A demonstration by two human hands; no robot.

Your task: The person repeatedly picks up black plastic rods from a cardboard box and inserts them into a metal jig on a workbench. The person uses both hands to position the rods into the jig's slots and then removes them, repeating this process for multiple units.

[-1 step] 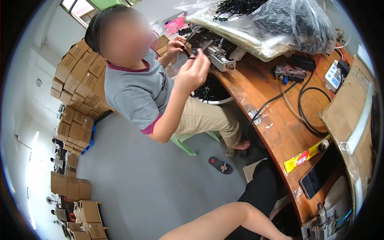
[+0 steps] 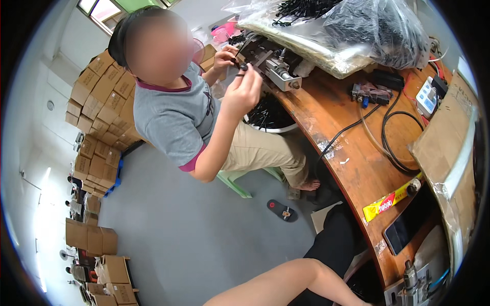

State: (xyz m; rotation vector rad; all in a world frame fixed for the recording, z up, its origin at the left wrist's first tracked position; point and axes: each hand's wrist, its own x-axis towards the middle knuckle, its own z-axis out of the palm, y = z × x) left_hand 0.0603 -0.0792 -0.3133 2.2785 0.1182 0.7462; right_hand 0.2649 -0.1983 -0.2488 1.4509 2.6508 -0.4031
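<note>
Neither of my hands shows; a bare bent arm of mine (image 2: 286,280) enters from the lower edge and runs out of the picture again at the bottom, its hand cut off. Nearest to it, at the table's lower right corner, stands a metal fixture (image 2: 411,278) with a cylindrical fitting. A dark phone (image 2: 403,229) lies a little above that, beside a yellow and red tube-shaped packet (image 2: 390,201). Under the arm is my black-clothed leg (image 2: 334,239). What my hands hold or touch is hidden.
A seated co-worker (image 2: 173,122) holds small black parts (image 2: 241,66) near a metal bench device (image 2: 280,74). The curved wooden table (image 2: 347,148) carries cables, plastic bags (image 2: 377,30) and cardboard (image 2: 449,137). A slipper (image 2: 282,210) lies on the floor; stacked cartons (image 2: 104,92) stand left.
The co-worker's nearer hand has shifted slightly left and down with the small black part. My arm looks the same.
</note>
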